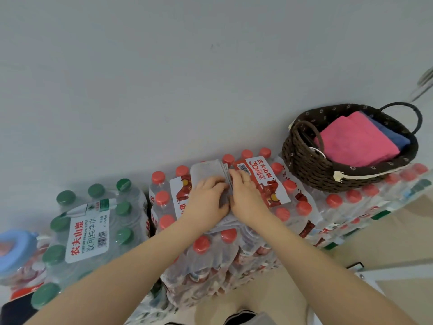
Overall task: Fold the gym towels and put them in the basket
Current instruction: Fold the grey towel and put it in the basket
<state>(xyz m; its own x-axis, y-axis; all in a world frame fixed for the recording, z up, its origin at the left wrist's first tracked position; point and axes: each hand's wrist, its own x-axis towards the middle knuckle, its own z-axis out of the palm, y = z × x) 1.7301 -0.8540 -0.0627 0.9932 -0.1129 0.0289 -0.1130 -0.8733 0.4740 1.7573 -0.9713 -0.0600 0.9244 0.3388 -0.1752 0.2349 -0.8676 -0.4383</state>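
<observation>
A grey towel [206, 171], folded into a narrow stack, lies on a shrink-wrapped pack of red-capped water bottles [288, 207]. My left hand [207, 200] rests on top of the towel with its fingers curled over the right edge. My right hand [246, 195] presses against the same edge from the right, fingertips at the towel's folded layers. A dark brown woven basket [304, 160] with two handles stands on bottle packs at the right. It holds a folded pink towel [358, 141] and, behind that, a folded blue towel [393, 134].
A pack of green-capped bottles [93, 231] sits to the left, beside a large jug with a blue handle [16, 249]. More red-capped packs [365, 200] run under the basket. A pale wall [187, 78] rises right behind everything. Beige floor [398, 242] shows at the lower right.
</observation>
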